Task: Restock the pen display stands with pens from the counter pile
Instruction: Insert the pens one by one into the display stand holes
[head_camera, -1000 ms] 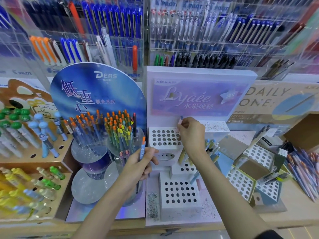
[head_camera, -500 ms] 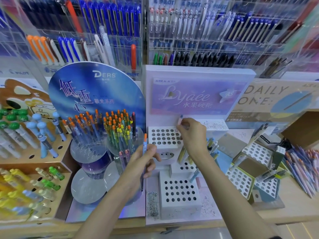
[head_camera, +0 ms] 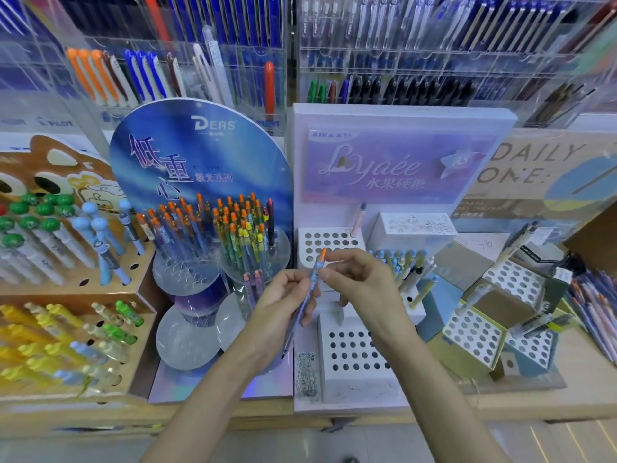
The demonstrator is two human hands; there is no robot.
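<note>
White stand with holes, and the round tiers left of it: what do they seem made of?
White stand: probably matte printed cardboard; flat folded faces, punched holes, no shine. Round tiers: likely clear acrylic; see-through, with soft glossy reflections.

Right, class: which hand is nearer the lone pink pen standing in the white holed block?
Right. The right hand is just in front of the pink pen; the left hand is lower and further left.

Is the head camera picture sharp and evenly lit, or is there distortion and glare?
Head view: the wide lens bows the edges; the clear acrylic wall racks look soft, with pale glare; the orange-capped blue pen in the left hand is slightly blurred; shadows are faint.
</note>
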